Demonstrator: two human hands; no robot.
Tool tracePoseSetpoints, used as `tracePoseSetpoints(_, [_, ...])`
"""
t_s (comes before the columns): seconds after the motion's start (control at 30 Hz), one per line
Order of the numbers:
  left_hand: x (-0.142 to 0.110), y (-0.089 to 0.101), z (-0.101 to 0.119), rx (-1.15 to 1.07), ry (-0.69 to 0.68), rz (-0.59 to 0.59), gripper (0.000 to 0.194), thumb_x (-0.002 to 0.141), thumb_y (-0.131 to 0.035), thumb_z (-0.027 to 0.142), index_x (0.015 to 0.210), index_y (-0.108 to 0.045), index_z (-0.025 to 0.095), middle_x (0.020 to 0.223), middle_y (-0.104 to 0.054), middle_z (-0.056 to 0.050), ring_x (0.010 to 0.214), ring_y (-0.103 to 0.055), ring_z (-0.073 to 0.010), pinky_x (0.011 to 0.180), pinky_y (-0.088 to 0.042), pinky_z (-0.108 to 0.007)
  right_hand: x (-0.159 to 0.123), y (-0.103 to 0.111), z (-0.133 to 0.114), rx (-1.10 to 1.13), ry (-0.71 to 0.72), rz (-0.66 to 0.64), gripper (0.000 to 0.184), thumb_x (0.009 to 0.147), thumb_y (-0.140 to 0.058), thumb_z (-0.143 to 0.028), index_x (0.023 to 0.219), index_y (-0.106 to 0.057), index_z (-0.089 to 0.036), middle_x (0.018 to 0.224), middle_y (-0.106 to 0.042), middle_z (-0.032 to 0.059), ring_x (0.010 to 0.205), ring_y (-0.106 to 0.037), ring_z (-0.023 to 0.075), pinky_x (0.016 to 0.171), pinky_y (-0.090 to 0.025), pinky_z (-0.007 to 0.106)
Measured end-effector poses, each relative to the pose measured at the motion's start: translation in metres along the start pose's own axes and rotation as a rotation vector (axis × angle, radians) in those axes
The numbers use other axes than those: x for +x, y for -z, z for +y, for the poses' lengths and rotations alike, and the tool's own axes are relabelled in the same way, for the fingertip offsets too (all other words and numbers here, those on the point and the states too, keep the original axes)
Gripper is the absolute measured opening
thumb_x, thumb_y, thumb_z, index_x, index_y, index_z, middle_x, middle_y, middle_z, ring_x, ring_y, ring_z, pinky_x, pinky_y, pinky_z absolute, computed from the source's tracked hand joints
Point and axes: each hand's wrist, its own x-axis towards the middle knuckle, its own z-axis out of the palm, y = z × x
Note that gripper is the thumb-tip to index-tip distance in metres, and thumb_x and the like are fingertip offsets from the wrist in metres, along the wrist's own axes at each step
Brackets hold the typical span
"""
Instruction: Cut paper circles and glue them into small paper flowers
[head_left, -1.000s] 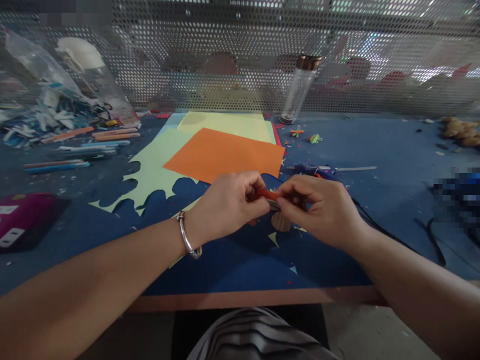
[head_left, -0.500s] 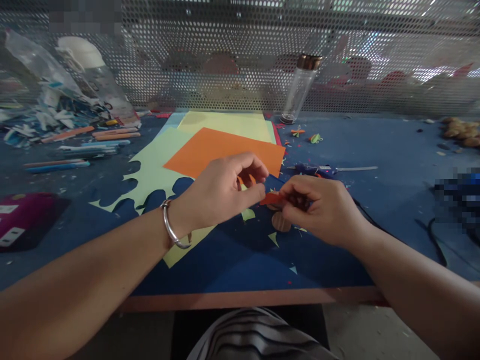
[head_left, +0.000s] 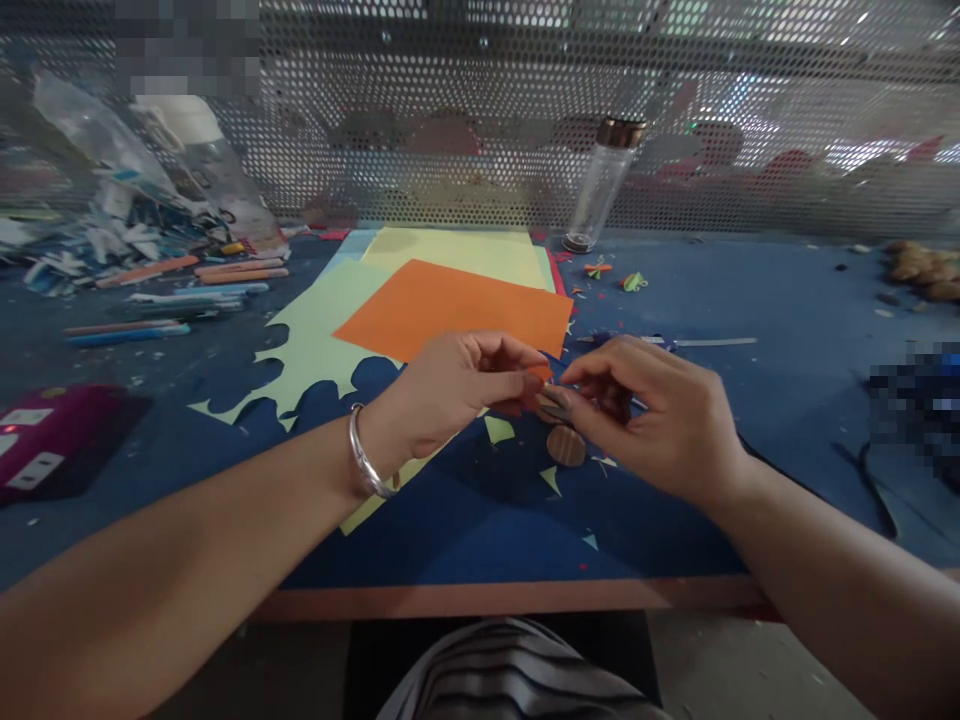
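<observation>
My left hand (head_left: 450,395) pinches a small piece of orange paper (head_left: 540,373) between thumb and fingertips. Close beside it, the fingers of my right hand (head_left: 664,420) are curled, with thumb and forefinger near the paper; whatever they hold is hidden. Under the hands lies a round brown disc (head_left: 566,447) with a striped face, and another brown piece shows partly above it. A large orange sheet (head_left: 450,300) rests on a pale green sheet (head_left: 315,350) with scalloped cut-outs, beyond my left hand. Light green scraps (head_left: 499,430) are scattered below.
A glue gun (head_left: 652,340) with a pale stick lies behind my right hand. A clear bottle (head_left: 600,190) stands against the perforated metal panel (head_left: 465,180). Paper strips (head_left: 199,295), a white-lidded bottle (head_left: 225,170) and a magenta box (head_left: 60,440) are at left.
The orange paper piece has passed from my right fingertips to my left, which have closed on it. My right hand has drawn slightly away to the right. The view has shifted a little.
</observation>
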Motion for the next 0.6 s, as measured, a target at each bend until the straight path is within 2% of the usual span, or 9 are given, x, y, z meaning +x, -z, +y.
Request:
tracePoseSetpoints(0.17, [-0.0013,-0.0033,0.0029,-0.126,0.102,0.066,0.012,0.082,-0.076,0.020,0.083,-0.066,0.014,0.071,-0.072,0.000,0.067,-0.069,-0.0116,0.070,-0.055,-0.025,0.0000,-0.0013,-0.0005,-0.017,0.148,-0.034,0.014,0.091,-0.060,-0.011,0.101,-0.065,-0.021,0.086,-0.065,0.0038,0.068,-0.059,0.0134,0.061,-0.048,0.027])
tracePoseSetpoints(0.33, [-0.0020,-0.0057,0.0006,-0.131,0.124,0.059,0.016,0.082,-0.078,0.024,0.084,-0.065,0.015,0.075,-0.074,-0.001,0.070,-0.071,-0.0123,0.072,-0.054,-0.026,0.0001,-0.0022,0.0003,-0.053,0.196,-0.020,0.013,0.094,-0.058,-0.013,0.100,-0.066,-0.022,0.089,-0.068,0.0050,0.074,-0.064,0.0150,0.063,-0.050,0.027])
tracePoseSetpoints(0.47, [-0.0022,-0.0061,-0.0027,-0.128,0.131,0.031,0.014,0.082,-0.078,0.025,0.089,-0.071,0.015,0.081,-0.076,-0.003,0.077,-0.073,-0.0132,0.076,-0.054,-0.026,-0.0004,-0.0009,0.0007,-0.016,0.166,-0.033,0.010,0.094,-0.059,-0.013,0.095,-0.065,-0.021,0.085,-0.066,0.0041,0.070,-0.061,0.0140,0.063,-0.050,0.027])
tracePoseSetpoints(0.6, [-0.0043,-0.0079,-0.0022,-0.114,0.126,0.010,0.009,0.083,-0.076,0.023,0.086,-0.075,0.015,0.083,-0.077,-0.003,0.080,-0.074,-0.0135,0.078,-0.055,-0.025,0.0000,-0.0018,0.0014,0.083,0.056,-0.039,0.006,0.092,-0.061,-0.015,0.091,-0.064,-0.020,0.081,-0.062,0.0021,0.065,-0.058,0.0119,0.059,-0.049,0.026])
